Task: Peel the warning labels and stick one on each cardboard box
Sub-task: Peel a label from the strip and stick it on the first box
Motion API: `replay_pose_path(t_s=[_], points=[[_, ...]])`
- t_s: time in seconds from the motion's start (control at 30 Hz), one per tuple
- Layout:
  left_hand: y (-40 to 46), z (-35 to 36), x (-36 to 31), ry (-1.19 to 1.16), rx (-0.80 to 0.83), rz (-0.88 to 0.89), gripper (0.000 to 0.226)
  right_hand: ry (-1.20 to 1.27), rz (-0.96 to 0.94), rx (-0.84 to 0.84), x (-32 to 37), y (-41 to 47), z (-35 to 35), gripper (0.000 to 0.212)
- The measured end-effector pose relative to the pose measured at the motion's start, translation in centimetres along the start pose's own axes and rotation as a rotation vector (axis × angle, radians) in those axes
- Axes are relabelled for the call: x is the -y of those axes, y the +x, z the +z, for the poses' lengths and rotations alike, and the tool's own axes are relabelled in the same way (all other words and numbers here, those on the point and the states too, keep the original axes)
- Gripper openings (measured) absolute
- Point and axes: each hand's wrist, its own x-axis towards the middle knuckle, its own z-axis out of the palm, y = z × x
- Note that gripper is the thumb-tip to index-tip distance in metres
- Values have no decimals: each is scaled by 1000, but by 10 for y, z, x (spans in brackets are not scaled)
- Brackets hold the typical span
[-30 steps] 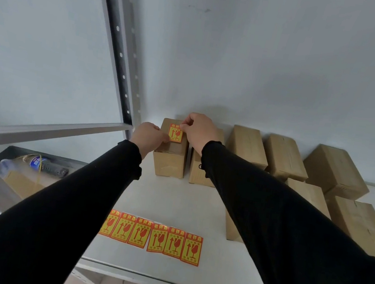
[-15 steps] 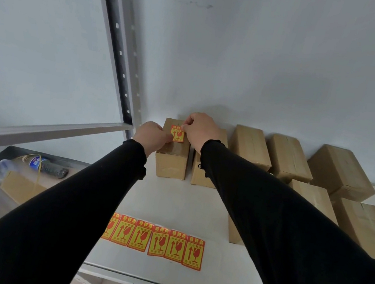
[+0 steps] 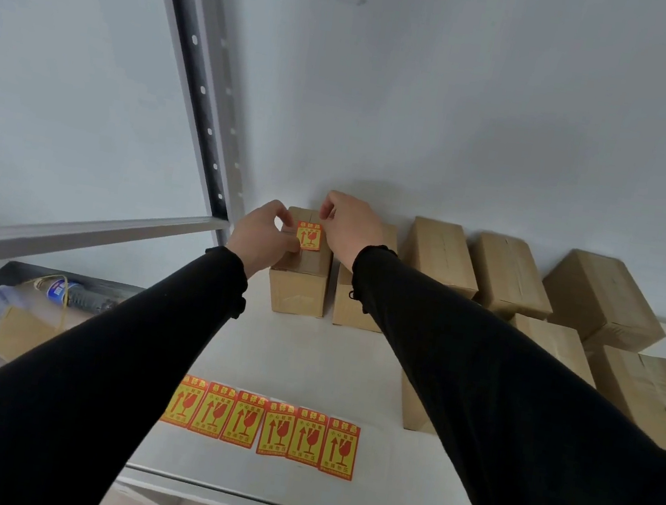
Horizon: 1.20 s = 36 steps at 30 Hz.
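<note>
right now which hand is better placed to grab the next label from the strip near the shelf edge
Probably the left hand: the strip of red-and-yellow warning labels lies under the left forearm, on that side. The right hand pinches the label's top corner on the leftmost brown cardboard box.

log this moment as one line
step: sticking label on leftmost box | left hand: pinching label's left edge | right hand: pinching top right corner | strip: six labels left
</note>
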Motion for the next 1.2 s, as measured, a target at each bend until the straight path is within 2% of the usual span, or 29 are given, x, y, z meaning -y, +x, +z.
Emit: replay_pose_path(t_s=[0.17, 0.33, 0.53, 0.63, 0.77, 1.0, 1.1, 1.2], points=[[7, -3, -3, 81, 55, 28, 27, -107, -116, 116, -7, -3, -11, 13], [10, -5, -6, 138, 91, 18, 30, -214, -191, 163, -11, -7, -16, 31], [4, -4, -13, 175, 66, 58, 30, -260, -189, 156, -10, -18, -25, 35], [-10, -9, -18, 197, 4, 125, 30, -176, -159, 93, -11, -31, -39, 35], [-41, -21, -16, 293, -56, 251, 19, -177, -177, 31, -13, -64, -66, 31], [-126, -24, -9, 437, 54, 436, 14, -102, -227, 28, -7, -160, -94, 28], [-157, -9, -1, 483, 111, 448, 17, 6, -176, 87, -4, -206, -87, 25], [-179, 13, 11, 541, 219, 407, 24, -5, -97, 141, -14, -239, -64, 21]])
